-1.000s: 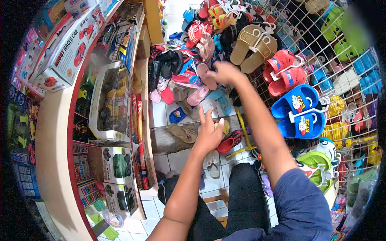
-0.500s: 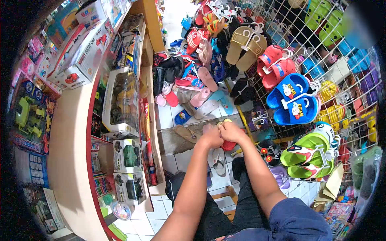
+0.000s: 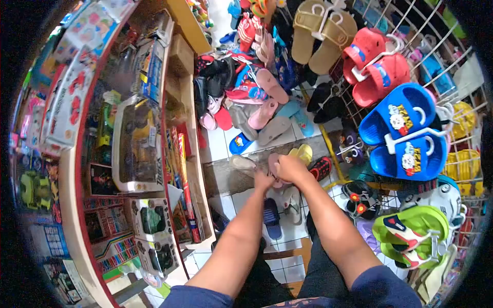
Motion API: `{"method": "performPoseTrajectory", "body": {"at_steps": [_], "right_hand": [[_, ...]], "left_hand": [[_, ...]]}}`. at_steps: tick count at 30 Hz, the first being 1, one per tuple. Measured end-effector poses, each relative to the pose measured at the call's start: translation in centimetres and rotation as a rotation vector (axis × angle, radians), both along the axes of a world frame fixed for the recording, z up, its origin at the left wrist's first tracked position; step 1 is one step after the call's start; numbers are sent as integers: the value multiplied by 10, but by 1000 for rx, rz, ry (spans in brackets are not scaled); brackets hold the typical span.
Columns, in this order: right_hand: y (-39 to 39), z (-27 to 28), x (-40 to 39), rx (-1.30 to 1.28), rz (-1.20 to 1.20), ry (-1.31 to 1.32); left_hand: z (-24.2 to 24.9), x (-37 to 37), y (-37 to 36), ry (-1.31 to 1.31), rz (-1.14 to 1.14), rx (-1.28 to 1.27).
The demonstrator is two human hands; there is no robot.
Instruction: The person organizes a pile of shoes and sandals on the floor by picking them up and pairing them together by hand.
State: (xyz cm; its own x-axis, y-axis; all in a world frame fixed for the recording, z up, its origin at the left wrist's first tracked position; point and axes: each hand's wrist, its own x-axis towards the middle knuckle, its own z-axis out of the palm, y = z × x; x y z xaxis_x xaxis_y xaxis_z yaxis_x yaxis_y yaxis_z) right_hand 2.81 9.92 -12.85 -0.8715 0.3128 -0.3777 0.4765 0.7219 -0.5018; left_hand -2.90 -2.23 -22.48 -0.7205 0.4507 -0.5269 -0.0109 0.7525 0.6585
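Observation:
Both my hands are low over the floor, close together around a mauve-pink sandal (image 3: 274,162). My left hand (image 3: 264,179) is at its near left side, fingers bent against it and partly hidden. My right hand (image 3: 290,169) closes over its right side with curled fingers. A pale beige sandal (image 3: 242,163) lies just left of my left hand. Beyond my right hand are a yellow slipper (image 3: 304,152) and a red-and-black shoe (image 3: 321,168). Nearer me on the tiles rest a navy slide (image 3: 272,219) and a grey flip-flop (image 3: 292,206).
Ahead lies a heap of mixed footwear (image 3: 251,97). On the right, a white wire rack (image 3: 436,66) carries blue slides (image 3: 405,131), red clogs (image 3: 377,66) and green sandals (image 3: 411,233). A shelf with a red edge (image 3: 80,169) and boxed toys stands close on the left.
My view has shifted, so the rack's shoes look larger and closer. My hands have parted slightly, showing the mauve-pink sandal between them. The navy slide now shows more fully.

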Motion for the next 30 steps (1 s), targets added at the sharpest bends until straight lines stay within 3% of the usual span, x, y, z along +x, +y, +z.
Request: {"method": "performPoseTrajectory", "body": {"at_steps": [1, 3, 4, 5, 7, 9, 11, 13, 19, 20, 23, 25, 27, 29, 30], "right_hand": [[0, -1, 0, 42, -22, -11], [-1, 0, 3, 49, 5, -65], [-2, 1, 2, 53, 40, -125], [-3, 2, 0, 59, 76, -182], [-7, -1, 3, 56, 74, -172], [-10, -8, 2, 49, 78, -217], [-16, -25, 4, 97, 94, -258], [-17, -18, 2, 63, 89, -312], [-19, -23, 0, 80, 108, -417], [-22, -28, 2, 107, 89, -399], [-22, -23, -3, 75, 85, -423], [-23, -21, -5, 62, 90, -415], [-28, -21, -6, 53, 101, -395], [-31, -26, -4, 90, 100, -365], [-32, -22, -6, 89, 106, -356]], "left_hand": [[-30, -26, 6, -49, -20, -125], [-104, -69, 3, 498, 90, 108], [-47, -84, 21, 433, 148, 54], [-79, -116, 28, 663, 152, 83], [-60, -160, 45, 849, 134, 150], [-58, -208, 56, 944, 43, 80], [-37, -243, 71, 863, 115, 139], [-63, -295, 75, 1169, 63, 236], [13, -322, 118, 911, 56, -462], [-25, -367, 110, 897, -47, -257], [-19, -351, 104, 703, -118, -330], [-81, -370, 90, 817, -264, -286], [-111, -349, 69, 752, -232, 50], [-63, -269, 60, 632, -322, 23], [-91, -258, 44, 691, -369, 2]]}}
